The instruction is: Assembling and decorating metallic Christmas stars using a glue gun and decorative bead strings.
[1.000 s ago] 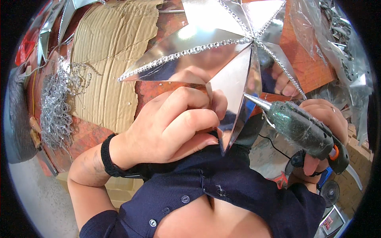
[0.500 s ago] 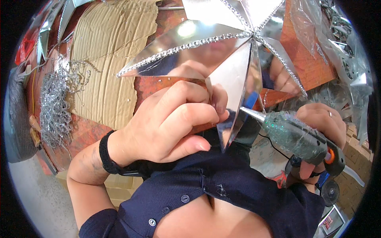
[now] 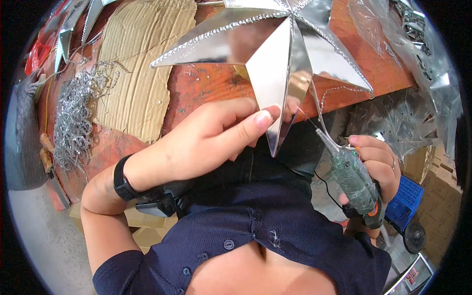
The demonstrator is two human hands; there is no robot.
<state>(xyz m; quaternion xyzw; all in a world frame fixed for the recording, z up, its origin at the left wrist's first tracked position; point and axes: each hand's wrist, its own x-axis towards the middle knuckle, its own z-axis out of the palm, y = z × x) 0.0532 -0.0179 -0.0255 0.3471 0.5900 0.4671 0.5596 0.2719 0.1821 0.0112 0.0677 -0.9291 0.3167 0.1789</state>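
Note:
A shiny silver star with beaded silver trim along several ridges lies over the table's near edge. My left hand pinches its lowest point, thumb on top. In my right hand is a glue gun with a dark, glittery body and a metal nozzle. Its tip sits just right of that point, apart from it, with a fine glue thread between them. A loose strand of silver trim hangs from the star towards my right hand; whether my fingers hold its end is unclear.
On the red-brown table lie corrugated cardboard and a tangled heap of silver trim. Clear plastic bags with silver pieces are at the right. A blue crate stands below, and the gun's black cord hangs down.
The star has shifted up and slightly left. My right hand has drawn the glue gun back and down from it, tilting the nozzle up. My left thumb has moved onto the star's point.

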